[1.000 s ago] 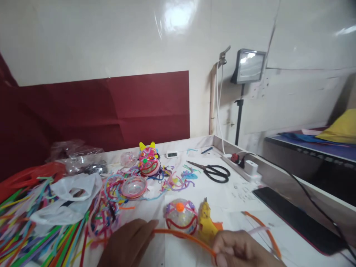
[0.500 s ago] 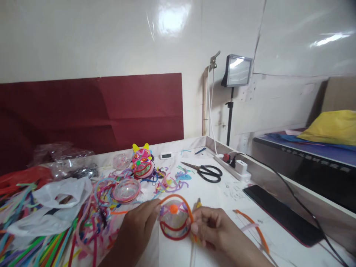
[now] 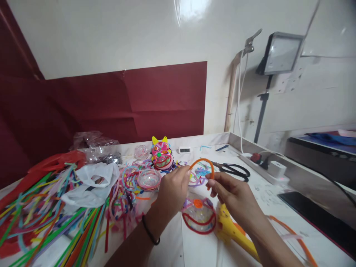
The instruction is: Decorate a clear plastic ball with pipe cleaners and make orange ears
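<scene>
An orange pipe cleaner [image 3: 202,160], bent into an arch, is pinched at one end by my left hand [image 3: 172,190] and at the other by my right hand [image 3: 233,191]. Below it on the table lies a clear plastic dome [image 3: 198,213] with a face: an orange nose, a red pipe-cleaner mouth, purple bits near the top. The arch is apart from the dome. Under my right forearm rests a yellow glue gun [image 3: 236,237], partly hidden. Behind the arch, black-handled scissors [image 3: 236,170] lie on the table.
Many coloured pipe cleaners [image 3: 83,237] and a white plastic bag [image 3: 89,193] cover the left side. A pink decorated face with yellow ears [image 3: 161,155] stands behind another clear dome [image 3: 149,180]. A phone [image 3: 317,218] and a power strip [image 3: 267,170] lie on the right.
Both hands have lifted the orange pipe cleaner up and away from the dome, which stays on the table. The view has turned left, and the glue gun shows more.
</scene>
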A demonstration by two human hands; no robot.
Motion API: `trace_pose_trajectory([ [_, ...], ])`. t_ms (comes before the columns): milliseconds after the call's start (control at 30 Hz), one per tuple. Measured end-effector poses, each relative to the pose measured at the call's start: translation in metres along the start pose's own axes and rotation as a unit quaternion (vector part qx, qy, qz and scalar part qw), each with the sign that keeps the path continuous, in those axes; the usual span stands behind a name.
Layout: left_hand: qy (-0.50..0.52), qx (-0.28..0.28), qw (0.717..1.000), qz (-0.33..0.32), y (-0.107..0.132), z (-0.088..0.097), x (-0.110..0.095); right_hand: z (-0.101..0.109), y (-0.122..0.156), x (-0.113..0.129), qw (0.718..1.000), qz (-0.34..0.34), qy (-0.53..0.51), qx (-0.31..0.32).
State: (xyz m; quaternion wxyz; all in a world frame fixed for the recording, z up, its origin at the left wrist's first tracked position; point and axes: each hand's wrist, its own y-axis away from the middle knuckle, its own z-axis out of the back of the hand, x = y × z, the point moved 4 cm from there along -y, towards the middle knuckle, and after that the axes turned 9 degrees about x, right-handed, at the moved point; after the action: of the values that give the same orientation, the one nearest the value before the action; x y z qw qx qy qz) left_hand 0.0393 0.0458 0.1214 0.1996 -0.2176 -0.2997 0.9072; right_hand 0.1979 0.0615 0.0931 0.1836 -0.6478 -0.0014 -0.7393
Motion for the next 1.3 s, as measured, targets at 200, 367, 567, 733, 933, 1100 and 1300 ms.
trace_pose_trajectory([
  [200,0.002,0.026,1.000,0.018,0.000,-0.005,0.007,-0.002,-0.009,-0.012,1.000,0.011,0.020,-0.012],
  [367,0.072,0.040,0.995,0.048,-0.001,-0.010,0.015,-0.008,-0.009,-0.020,1.000,-0.013,-0.026,-0.010],
  [567,0.126,0.069,0.988,0.060,0.000,-0.020,0.024,-0.013,-0.008,-0.025,0.997,-0.010,-0.072,0.003],
  [733,0.103,0.043,0.992,0.057,0.002,-0.025,0.021,-0.015,-0.007,-0.031,0.996,-0.007,-0.086,-0.003],
  [933,0.136,0.059,0.987,0.060,0.007,-0.036,0.019,-0.019,-0.008,-0.033,0.998,0.000,-0.064,0.001],
  [1100,0.155,0.095,0.981,0.072,0.007,-0.034,0.018,-0.022,-0.013,-0.030,0.999,0.019,-0.033,0.022],
  [1300,0.150,0.066,0.982,0.098,0.005,-0.027,0.022,-0.022,-0.020,-0.027,0.998,0.045,0.013,0.034],
])
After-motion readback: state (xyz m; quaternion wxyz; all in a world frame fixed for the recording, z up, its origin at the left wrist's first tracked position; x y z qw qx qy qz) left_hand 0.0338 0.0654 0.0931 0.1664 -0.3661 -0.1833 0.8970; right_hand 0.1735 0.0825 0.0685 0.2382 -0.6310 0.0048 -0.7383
